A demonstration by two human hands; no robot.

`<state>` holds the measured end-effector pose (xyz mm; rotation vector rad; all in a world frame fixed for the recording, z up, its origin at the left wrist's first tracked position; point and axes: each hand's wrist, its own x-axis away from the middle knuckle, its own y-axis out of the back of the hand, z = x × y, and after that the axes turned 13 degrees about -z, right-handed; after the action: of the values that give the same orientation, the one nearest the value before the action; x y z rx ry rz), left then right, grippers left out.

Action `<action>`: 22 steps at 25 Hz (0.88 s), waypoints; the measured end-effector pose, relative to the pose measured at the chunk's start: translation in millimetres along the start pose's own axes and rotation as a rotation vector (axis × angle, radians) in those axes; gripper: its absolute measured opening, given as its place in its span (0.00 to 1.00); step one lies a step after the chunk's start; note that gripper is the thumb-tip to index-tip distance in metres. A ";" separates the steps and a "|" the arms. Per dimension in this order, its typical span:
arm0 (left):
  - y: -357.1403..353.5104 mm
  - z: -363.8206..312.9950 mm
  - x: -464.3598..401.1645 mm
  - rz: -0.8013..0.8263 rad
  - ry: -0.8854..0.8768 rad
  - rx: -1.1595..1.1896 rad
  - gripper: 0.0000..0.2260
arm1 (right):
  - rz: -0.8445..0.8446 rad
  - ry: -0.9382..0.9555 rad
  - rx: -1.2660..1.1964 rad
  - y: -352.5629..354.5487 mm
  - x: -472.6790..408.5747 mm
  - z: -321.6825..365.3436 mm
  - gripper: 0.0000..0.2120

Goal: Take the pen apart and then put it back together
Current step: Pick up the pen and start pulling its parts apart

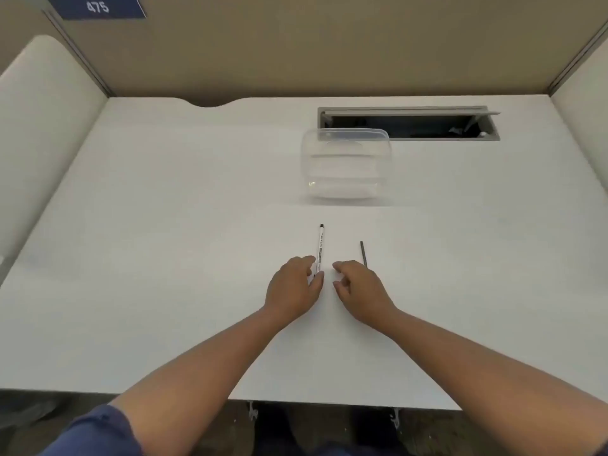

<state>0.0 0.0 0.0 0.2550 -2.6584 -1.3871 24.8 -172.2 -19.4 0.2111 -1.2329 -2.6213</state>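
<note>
White surface [164,291] fills the booth, its near edge running under both bare forearms, with a dark blue sleeve [95,432] at the lower left. Left hand [292,287] rests palm down at the middle, its fingers [311,261] curled loosely around the near end of the pen barrel [319,246]; whether they pinch it or only touch it cannot be told. That barrel is white with a black far tip and lies on the surface pointing away; it carries dark printing along its side, too small to read. Right hand [358,291] sits just beside the left, fingers half curled and holding nothing visible. Just beyond its knuckles lies the thin dark refill [363,254], near the barrel but apart from it. Open room spreads wide to the left and right of the hands. Farther back stands a clear plastic box [345,166], empty as far as shows, and behind it an open cable slot [408,125]. Tan partitions close the back and sides; a blue tag [97,7] at top left reads 475.
</note>
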 end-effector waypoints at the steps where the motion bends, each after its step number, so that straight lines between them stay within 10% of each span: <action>1: -0.6 -0.3 -2.6 -0.005 0.024 0.008 0.15 | -0.015 -0.052 -0.044 -2.7 -3.8 -1.3 0.18; 15: 7.8 -1.5 -9.6 0.067 0.212 0.135 0.07 | 0.011 -0.530 -0.391 4.2 -18.0 4.8 0.12; 22: 23.9 -11.8 0.5 0.149 0.170 0.243 0.06 | -0.050 -0.813 -0.955 24.3 -22.4 18.5 0.09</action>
<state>-0.3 4.0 26.4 0.1852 -2.6398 -0.9545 45.7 -167.4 11.8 -1.0587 0.0524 -3.0705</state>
